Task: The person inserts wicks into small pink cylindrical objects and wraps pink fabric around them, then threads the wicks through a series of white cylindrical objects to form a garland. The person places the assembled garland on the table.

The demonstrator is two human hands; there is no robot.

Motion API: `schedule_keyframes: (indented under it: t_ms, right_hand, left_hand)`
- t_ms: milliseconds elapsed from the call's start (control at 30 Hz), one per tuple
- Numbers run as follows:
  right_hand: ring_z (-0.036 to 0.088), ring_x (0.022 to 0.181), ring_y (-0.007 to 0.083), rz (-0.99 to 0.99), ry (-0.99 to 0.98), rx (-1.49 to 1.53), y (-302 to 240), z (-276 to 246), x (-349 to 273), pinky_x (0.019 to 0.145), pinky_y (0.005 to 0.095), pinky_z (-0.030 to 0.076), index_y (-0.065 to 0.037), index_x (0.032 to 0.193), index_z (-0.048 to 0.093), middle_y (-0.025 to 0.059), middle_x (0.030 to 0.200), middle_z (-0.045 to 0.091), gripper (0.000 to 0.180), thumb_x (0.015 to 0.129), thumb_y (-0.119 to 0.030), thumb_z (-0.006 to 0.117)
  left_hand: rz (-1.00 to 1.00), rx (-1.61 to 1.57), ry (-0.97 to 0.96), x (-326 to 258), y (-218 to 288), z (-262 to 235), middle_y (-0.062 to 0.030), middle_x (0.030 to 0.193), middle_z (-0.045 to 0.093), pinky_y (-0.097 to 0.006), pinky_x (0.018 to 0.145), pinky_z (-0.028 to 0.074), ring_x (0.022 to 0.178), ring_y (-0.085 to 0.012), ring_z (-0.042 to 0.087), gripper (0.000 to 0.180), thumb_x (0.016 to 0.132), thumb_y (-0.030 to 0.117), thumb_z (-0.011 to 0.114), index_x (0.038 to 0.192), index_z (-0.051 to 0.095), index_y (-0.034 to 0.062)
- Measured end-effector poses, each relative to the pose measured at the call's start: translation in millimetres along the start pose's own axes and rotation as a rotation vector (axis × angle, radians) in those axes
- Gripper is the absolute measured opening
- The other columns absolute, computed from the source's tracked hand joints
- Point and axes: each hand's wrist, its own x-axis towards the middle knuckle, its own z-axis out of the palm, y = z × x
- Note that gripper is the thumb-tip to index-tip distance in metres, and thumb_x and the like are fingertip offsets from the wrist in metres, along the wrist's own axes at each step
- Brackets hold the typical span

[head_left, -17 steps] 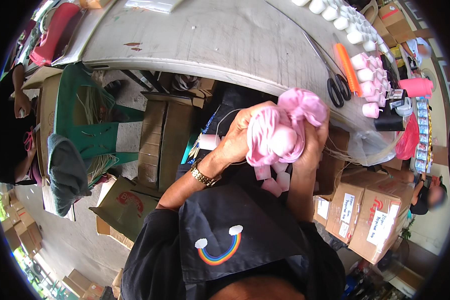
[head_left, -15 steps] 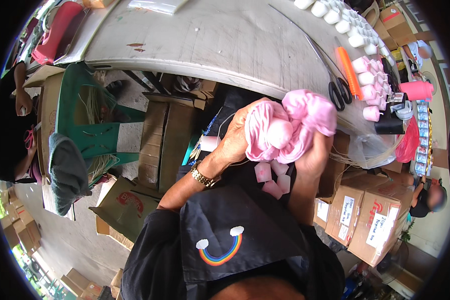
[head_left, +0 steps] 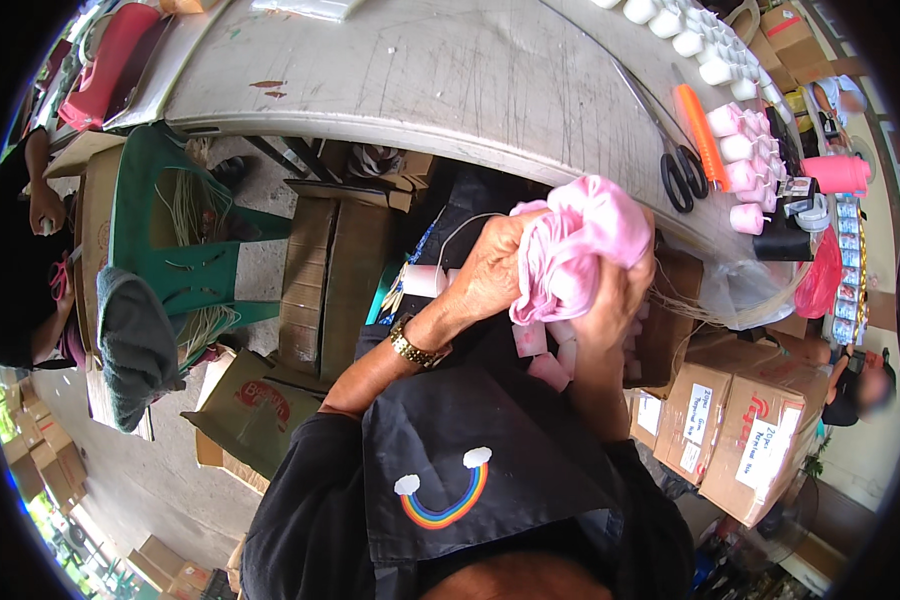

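A: The pink cloth (head_left: 595,215) is being gathered more tightly than half a second ago, and the right grip (head_left: 615,305) is being brought inward, toward the left grip (head_left: 490,265).

B: And from the left, what is being seen?

A: Pink-handled scissors (head_left: 60,278) are being held by another person. A grey towel (head_left: 135,345) is being supported by a green chair (head_left: 165,235), with a tall cardboard box (head_left: 307,290) being seen beyond it.

B: How is the cloth being held?

A: Between both grips, just off the near edge of the worktop (head_left: 400,85). By the left grip, its left side is being pinched with curled fingers; by the right grip, its right side is being clasped, though some fingers are being hidden. A rounded pink piece (head_left: 574,286) is being partly covered by the folds.

B: Below and rightward?

A: Small pink pieces (head_left: 547,371) are being seen beneath the cloth. Farther right, black-handled scissors (head_left: 684,180), an orange strip (head_left: 703,135), rows of pink cups (head_left: 738,148) and a pink spool (head_left: 838,174) are being carried by the worktop.
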Motion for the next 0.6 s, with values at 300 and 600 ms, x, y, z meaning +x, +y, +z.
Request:
schedule_keyframes:
  t_ms: [300, 600]
  right_hand:
    - [0.06, 0.102, 0.0188, 0.345, -0.012, 0.734, 6.5, -24.2, 0.8, 0.088, 0.0337, 0.048, 0.004, 0.134, 0.042, 0.0104, 0.116, 0.059, 0.047, 0.101, -0.03, 0.042]
    - [0.06, 0.103, 0.026, -0.118, -0.128, -0.024, -28.7, -3.0, -6.2, 0.091, 0.0335, 0.045, 0.003, 0.127, 0.054, 0.0159, 0.113, 0.057, 0.054, 0.08, -0.022, 0.065]
  left_hand:
    - [-0.557, -1.001, 0.252, -3.9, 2.0, 7.3, -0.0138, 0.109, 0.063, -0.041, 0.084, 0.056, 0.096, -0.0253, 0.065, 0.041, 0.095, 0.038, 0.054, 0.117, 0.056, 0.0033]
    - [-0.324, 0.113, 0.141, -18.4, 15.1, 19.0, -0.0093, 0.124, 0.055, -0.032, 0.096, 0.044, 0.113, -0.0173, 0.052, 0.045, 0.094, 0.026, 0.057, 0.129, 0.047, 0.0]
